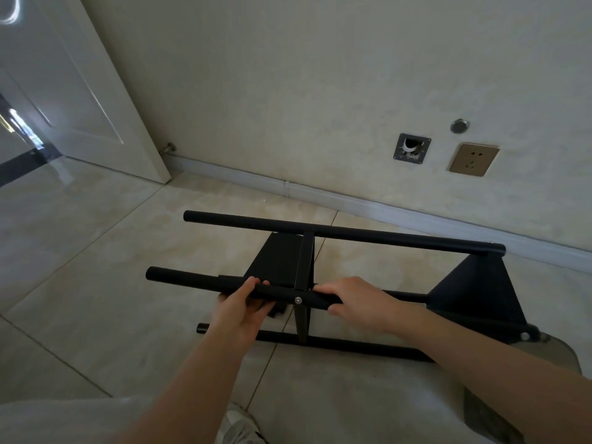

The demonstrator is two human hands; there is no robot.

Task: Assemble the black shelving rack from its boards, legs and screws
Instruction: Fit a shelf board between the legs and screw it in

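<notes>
The rack (320,283) is lying on its side on the floor (96,251), in front of the wall, and both hands are gripping its nearest upper leg (198,280). The left hand (240,306) is curling round that leg from below, just left of a silver screw (298,300); the right hand (355,299) is wrapping it from above, just right of the same screw. Below the hands, a lower leg (336,342) is resting on the floor. Beyond the hands, the middle board (282,261) is standing on edge between the legs, and a second board (480,283) is sitting at the right end. Farthest, toward the wall, the far leg (352,233) is spanning both boards. The frame looks mostly joined, so the step in hand appears to be seating or checking this leg at the screw. The next move likely calls for tightening that screw while keeping the leg square to the middle board, or turning the rack upright. A socket (474,159) is sitting on the wall behind.
</notes>
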